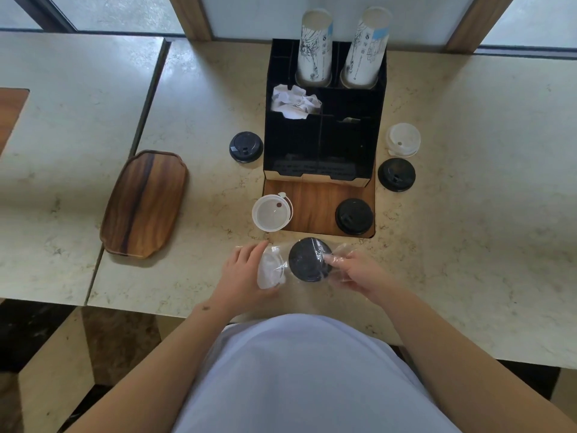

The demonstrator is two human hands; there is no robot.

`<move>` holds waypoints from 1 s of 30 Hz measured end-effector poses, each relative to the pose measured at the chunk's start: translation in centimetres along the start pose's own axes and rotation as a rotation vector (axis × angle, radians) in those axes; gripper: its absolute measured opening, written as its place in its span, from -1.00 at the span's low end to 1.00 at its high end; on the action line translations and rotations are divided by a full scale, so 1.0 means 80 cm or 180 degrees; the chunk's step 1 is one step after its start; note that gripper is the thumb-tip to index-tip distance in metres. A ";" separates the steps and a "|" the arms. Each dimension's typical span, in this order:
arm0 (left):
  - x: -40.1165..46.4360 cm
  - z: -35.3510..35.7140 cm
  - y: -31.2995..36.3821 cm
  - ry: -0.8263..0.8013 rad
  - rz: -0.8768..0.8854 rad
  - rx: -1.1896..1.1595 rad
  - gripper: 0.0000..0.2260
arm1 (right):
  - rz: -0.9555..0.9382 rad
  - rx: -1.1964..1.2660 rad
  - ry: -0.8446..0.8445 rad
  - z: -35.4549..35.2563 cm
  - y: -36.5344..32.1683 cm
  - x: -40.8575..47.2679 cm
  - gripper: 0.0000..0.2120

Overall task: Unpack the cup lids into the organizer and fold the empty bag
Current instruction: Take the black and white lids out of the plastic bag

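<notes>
Both hands, left [242,270] and right [356,270], grip the clear bag [281,267] holding lids [309,259].

A café self-service station: stacked paper cups [315,45] stand in a black organizer [324,145] on a marble-look table [199,120] by frosted windows.

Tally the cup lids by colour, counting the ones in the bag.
Black lids: 4
White or clear lids: 3
Total: 7
</notes>
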State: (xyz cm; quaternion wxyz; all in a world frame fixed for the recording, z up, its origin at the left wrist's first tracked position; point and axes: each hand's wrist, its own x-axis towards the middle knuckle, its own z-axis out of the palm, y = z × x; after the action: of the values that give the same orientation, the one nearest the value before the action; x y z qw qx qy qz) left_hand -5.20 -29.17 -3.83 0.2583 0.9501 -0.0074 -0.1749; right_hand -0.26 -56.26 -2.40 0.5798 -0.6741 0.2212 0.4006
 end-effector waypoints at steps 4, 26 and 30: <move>-0.006 0.001 -0.014 -0.0024 -0.0074 0.0030 -0.09 | 0.0090 0.0021 -0.0124 0.001 0.004 0.002 -0.82; 0.011 -0.012 -0.012 -0.0200 -0.0368 -0.0467 -0.09 | 0.0176 0.0413 -0.0172 -0.056 -0.020 -0.022 -0.71; 0.016 -0.017 -0.011 -0.0181 -0.0383 -0.0521 -0.09 | 0.0204 0.0723 0.0200 -0.076 -0.022 -0.017 -0.69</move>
State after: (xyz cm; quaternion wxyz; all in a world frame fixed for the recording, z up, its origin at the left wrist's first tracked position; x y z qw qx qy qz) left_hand -3.58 -27.89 -3.62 0.3237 0.9192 0.0566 -0.2170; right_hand 2.01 -61.92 -0.23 0.6321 -0.6089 0.3047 0.3699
